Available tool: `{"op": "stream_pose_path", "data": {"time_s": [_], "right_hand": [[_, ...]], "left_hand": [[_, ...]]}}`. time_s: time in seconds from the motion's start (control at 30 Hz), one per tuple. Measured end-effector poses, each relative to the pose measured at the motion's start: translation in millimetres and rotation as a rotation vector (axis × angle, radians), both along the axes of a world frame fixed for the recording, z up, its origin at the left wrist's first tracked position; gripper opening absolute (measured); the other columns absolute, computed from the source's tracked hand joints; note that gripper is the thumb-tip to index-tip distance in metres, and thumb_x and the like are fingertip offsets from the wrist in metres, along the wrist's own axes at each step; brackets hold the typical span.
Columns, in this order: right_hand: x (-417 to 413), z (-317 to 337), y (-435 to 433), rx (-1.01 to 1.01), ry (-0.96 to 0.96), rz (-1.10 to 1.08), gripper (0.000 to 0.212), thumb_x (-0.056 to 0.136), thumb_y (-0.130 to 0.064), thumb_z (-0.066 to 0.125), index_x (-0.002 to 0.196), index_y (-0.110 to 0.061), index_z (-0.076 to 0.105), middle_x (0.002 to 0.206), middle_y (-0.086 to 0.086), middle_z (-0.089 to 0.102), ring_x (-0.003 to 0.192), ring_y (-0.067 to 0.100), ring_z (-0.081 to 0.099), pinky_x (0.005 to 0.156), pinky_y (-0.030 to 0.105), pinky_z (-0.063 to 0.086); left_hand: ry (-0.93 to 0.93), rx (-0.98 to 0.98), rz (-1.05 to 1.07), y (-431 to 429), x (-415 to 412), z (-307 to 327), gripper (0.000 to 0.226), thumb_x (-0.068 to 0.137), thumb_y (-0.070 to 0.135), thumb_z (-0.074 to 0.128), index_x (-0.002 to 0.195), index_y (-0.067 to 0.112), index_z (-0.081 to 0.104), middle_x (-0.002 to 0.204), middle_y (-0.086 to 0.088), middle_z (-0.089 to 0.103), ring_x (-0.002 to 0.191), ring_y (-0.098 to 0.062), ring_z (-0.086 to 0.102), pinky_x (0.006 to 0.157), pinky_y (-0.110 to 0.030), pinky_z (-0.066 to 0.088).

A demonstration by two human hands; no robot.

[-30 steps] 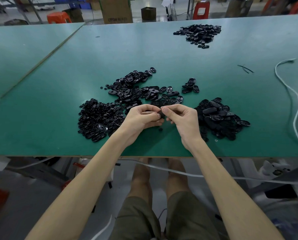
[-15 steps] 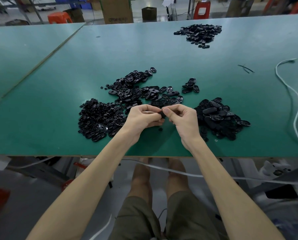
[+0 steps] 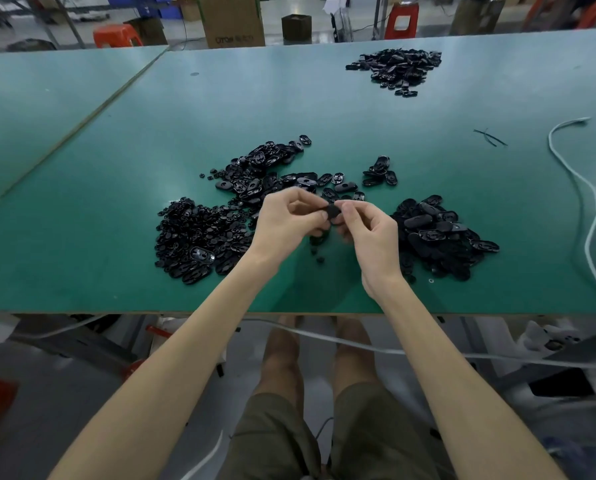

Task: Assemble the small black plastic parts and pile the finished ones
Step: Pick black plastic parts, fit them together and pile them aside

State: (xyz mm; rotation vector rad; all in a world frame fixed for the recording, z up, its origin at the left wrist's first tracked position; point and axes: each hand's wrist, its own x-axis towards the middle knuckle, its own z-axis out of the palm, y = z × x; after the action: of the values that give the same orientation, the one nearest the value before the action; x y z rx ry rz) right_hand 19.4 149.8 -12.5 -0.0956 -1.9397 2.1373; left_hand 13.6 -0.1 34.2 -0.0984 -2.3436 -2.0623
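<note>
A small black plastic part (image 3: 333, 212) is held above the green table (image 3: 116, 188), pinched from both sides. My left hand (image 3: 287, 223) pinches its left end with thumb and forefinger, and my right hand (image 3: 369, 233) pinches its right end. To the left lies a heap of tiny black pieces (image 3: 199, 237). Behind the hands spreads a loose scatter of oval black shells (image 3: 265, 168). A pile of oval black parts (image 3: 438, 233) lies just right of my right hand. A few parts (image 3: 381, 173) sit apart further back.
Another pile of black parts (image 3: 396, 69) lies at the far side of the table. A white cable (image 3: 590, 216) curls along the right edge. The table's front edge (image 3: 151, 312) runs just under my forearms. Red stools and cardboard boxes stand beyond the table.
Both hands have lifted slightly and my fingers have shifted on the part, which now shows more between the fingertips. The piles have not moved.
</note>
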Motion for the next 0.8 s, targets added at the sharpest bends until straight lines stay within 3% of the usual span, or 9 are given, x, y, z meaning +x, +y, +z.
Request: {"op": "stream_pose_path", "data": {"time_s": [0.13,0.2,0.27,0.33,0.4,0.47,0.63,0.73,0.8], "right_hand": [[-2,0,-3,0.049,-0.027,0.012,0.017,0.104,-0.005,0.056,0.096,-0.012,0.070,0.074,-0.007,0.073,0.066,0.005,0.062,0.063,0.022,0.049],[-3,-1,-4,0.118,-0.051,0.008,0.026,0.100,-0.002,0.055,0.080,-0.015,0.067,0.063,-0.012,0.065,0.058,0.003,0.054,0.058,0.019,0.044],[-2,-1,-3,0.180,-0.081,-0.010,0.027,0.097,-0.001,0.053,0.076,-0.015,0.063,0.064,-0.010,0.063,0.060,0.006,0.053,0.062,0.023,0.044],[3,0,0,0.274,-0.019,0.001,0.016,0.105,-0.006,0.045,0.099,-0.009,0.060,0.087,0.000,0.064,0.080,0.012,0.057,0.081,0.034,0.046],[8,5,3,0.287,0.074,-0.039,0.034,0.113,-0.014,0.027,0.130,0.003,0.052,0.107,0.010,0.058,0.098,0.018,0.057,0.094,0.034,0.045],[8,1,8,0.277,0.109,0.024,0.042,0.114,-0.011,0.025,0.138,0.015,0.047,0.106,0.014,0.059,0.093,0.017,0.060,0.083,0.027,0.053],[8,4,0,0.116,-0.033,0.053,0.029,0.110,-0.006,0.037,0.127,0.007,0.057,0.105,0.013,0.060,0.093,0.018,0.058,0.085,0.034,0.052],[2,0,-3,0.159,-0.061,-0.021,0.019,0.096,0.005,0.056,0.084,-0.006,0.065,0.073,-0.003,0.064,0.069,0.009,0.054,0.065,0.033,0.048],[3,4,-5,0.146,-0.030,0.003,0.021,0.098,0.000,0.057,0.082,-0.008,0.068,0.065,-0.006,0.066,0.061,0.009,0.053,0.058,0.027,0.044]], "left_hand": [[0.117,-0.141,-0.048,25,-10,24,0.013,0.084,0.001,0.078,0.092,0.011,0.074,0.086,-0.008,0.079,0.073,-0.018,0.073,0.069,-0.032,0.060],[0.149,-0.210,-0.123,46,-13,33,0.013,0.084,0.007,0.078,0.090,0.017,0.075,0.084,0.000,0.079,0.063,-0.007,0.070,0.055,-0.022,0.053],[0.162,-0.277,-0.188,68,-17,37,0.011,0.084,0.011,0.080,0.093,0.018,0.077,0.086,0.004,0.079,0.069,-0.002,0.070,0.058,-0.014,0.051],[0.166,-0.337,-0.251,88,-20,37,0.013,0.084,0.011,0.081,0.095,0.017,0.078,0.087,0.004,0.078,0.075,-0.001,0.069,0.065,-0.007,0.048],[0.181,-0.372,-0.294,104,-21,34,0.015,0.085,0.008,0.080,0.099,0.013,0.079,0.090,0.000,0.078,0.080,-0.005,0.070,0.074,-0.009,0.050],[0.189,-0.390,-0.318,112,-21,30,0.019,0.086,0.006,0.078,0.104,0.010,0.079,0.096,-0.003,0.078,0.091,-0.011,0.072,0.088,-0.020,0.054],[0.235,-0.371,-0.258,103,-22,24,0.020,0.091,0.004,0.070,0.106,0.013,0.078,0.104,0.004,0.078,0.097,-0.006,0.071,0.090,-0.017,0.053],[0.221,-0.375,-0.101,79,-25,21,0.023,0.095,0.002,0.063,0.105,0.016,0.078,0.102,0.005,0.077,0.094,-0.007,0.070,0.087,-0.018,0.054],[0.191,-0.461,-0.001,57,-30,19,0.026,0.095,0.001,0.058,0.106,0.015,0.077,0.104,0.002,0.076,0.095,-0.010,0.069,0.089,-0.026,0.056]]}}
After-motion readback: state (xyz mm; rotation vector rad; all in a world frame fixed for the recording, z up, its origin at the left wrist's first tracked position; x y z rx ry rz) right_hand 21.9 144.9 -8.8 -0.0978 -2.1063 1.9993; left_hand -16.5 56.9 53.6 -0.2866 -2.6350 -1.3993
